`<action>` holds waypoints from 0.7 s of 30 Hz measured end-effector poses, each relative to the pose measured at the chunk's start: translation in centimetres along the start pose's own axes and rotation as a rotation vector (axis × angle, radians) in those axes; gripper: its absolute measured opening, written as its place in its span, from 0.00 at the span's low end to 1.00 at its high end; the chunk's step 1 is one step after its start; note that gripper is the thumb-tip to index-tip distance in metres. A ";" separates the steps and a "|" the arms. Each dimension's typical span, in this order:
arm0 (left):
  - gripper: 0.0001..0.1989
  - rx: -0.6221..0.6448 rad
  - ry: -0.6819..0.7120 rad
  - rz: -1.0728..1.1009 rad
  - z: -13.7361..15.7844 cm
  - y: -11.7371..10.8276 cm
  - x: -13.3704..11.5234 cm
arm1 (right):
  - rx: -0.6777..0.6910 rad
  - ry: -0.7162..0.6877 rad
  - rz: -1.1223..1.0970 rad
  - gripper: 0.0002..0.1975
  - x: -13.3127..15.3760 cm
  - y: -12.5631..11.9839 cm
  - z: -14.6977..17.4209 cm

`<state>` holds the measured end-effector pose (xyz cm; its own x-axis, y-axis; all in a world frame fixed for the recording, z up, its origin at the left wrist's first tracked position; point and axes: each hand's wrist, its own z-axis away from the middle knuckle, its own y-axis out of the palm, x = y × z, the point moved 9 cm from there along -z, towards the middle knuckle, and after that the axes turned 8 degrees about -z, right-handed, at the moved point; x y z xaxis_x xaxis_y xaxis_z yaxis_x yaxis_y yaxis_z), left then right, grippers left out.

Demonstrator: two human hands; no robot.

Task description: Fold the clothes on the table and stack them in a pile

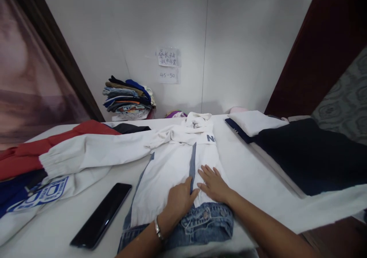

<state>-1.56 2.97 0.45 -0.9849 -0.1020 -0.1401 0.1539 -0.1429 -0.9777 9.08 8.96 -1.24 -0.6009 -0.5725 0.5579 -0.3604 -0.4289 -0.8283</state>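
A white jacket (163, 177) with blue denim trim lies folded face-up in front of me. Its denim hem (212, 223) is nearest to me, and its collar points toward the wall. My left hand (178, 200), with a silver bracelet at the wrist, rests on the jacket beside a blue denim strip. Its thumb and index finger are apart; the other fingers are mostly hidden. My right hand (213, 183) lies flat on the white cloth just right of the strip, fingers spread. One white sleeve (97, 152) stretches out to the left.
A black phone (101, 216) lies on the white table (120, 208) left of the jacket. Red clothing (83, 131) is at the far left. Dark folded clothing (309, 154) and a white folded piece (258, 122) lie right. A clothes stack (129, 97) stands by the wall below paper notes (169, 64).
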 end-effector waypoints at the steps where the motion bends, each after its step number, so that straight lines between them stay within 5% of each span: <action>1: 0.28 -0.003 0.004 -0.001 0.0 0.0 0.0 | -0.003 0.000 0.000 0.32 -0.1 0.2 0.1; 6: 0.29 0.013 0.011 0.004 -0.2 0.4 0.0 | -0.013 0.001 -0.087 0.30 -0.6 -0.5 0.0; 10: 0.27 0.005 0.008 -0.007 0.0 0.1 -0.1 | -0.139 0.014 -0.117 0.30 -1.9 -4.0 -3.4; 15: 0.26 -0.011 0.015 -0.002 0.2 -0.1 -0.2 | -0.371 0.200 -0.038 0.22 -6.7 -10.0 -9.7; 21: 0.26 0.022 0.012 0.018 -0.3 0.9 0.1 | -0.493 0.439 0.000 0.21 -12.9 -14.4 -14.5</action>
<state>-1.54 3.07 -0.53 -0.9828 -0.0927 -0.1595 0.1730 -0.1627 -0.9714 11.66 32.65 2.72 -0.7986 -0.1895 0.5712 -0.5820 0.0015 -0.8132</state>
